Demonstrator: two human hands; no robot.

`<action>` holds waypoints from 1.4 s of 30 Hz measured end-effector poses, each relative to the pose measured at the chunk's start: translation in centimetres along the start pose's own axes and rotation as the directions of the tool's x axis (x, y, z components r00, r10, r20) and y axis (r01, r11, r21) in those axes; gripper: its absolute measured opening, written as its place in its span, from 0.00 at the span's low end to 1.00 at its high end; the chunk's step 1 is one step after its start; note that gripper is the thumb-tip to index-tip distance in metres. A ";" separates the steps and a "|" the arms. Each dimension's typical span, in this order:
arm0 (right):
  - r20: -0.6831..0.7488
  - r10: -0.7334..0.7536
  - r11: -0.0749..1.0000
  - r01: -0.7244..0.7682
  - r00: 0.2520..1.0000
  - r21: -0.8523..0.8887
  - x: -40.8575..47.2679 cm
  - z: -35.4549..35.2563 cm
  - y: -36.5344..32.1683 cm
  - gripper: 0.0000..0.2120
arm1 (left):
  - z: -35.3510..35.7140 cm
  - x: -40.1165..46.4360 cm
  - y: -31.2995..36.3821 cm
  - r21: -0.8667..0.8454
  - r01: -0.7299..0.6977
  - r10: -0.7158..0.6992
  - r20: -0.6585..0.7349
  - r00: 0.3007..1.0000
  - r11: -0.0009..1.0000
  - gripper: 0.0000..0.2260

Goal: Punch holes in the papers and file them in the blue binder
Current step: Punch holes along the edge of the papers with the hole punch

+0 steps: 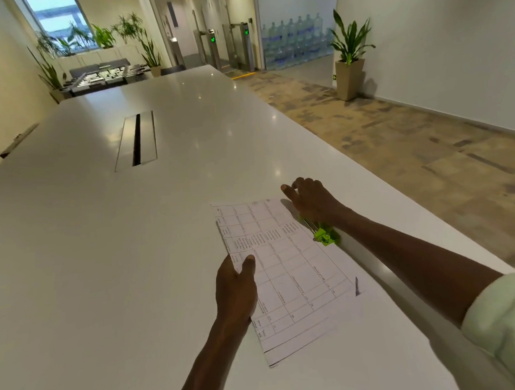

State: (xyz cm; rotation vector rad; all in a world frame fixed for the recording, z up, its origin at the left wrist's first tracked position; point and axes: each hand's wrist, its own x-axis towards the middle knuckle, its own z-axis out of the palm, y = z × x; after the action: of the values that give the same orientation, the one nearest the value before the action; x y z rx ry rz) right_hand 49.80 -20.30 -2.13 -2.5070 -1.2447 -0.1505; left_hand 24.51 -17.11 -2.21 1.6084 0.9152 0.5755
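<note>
My left grip [236, 288] lay on the near left edge of the papers [287, 270], thumb on top of the sheet and the other fingers at or under its edge, so it pinched the paper there. The papers, printed with a ruled table, lay flat on the white surface [133, 246], close to its right edge. My right grip [311, 199] rested over the green hole punch [325, 236], which sat along the far right edge of the papers; my fingers curled down over its far end, and only its near green end showed past my wrist. A metal cable slot [137, 140] was set into the surface farther off. My right sleeve [507, 319] was pale green.
</note>
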 end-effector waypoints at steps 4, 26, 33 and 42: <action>0.046 -0.143 0.984 0.147 0.989 -0.100 -0.6 -1.4 -0.5 0.16 | -0.1 -0.1 0.4 -0.035 0.058 -0.057 0.013 0.998 0.998 0.15; 0.062 -0.109 0.983 0.117 0.992 -0.142 -1.4 -2.4 -1.2 0.17 | -4.5 -1.2 0.7 -0.267 0.148 -0.164 -0.037 0.986 0.952 0.13; -0.085 0.039 0.988 -0.025 0.996 0.152 -2.0 -3.6 -2.2 0.23 | -6.3 -2.1 1.3 -0.299 0.065 -0.096 -0.091 0.991 0.952 0.14; 0.117 0.073 0.559 -0.138 0.990 0.818 -8.6 -7.0 -8.9 0.15 | -10.1 -3.4 2.3 -0.183 -0.055 0.039 -0.088 0.995 0.982 0.15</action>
State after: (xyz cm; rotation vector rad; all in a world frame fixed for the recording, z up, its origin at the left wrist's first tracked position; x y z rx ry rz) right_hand 37.92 -24.18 4.65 -1.7236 -0.8630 0.4688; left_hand 15.28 -14.10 2.76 1.4502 0.8607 0.7447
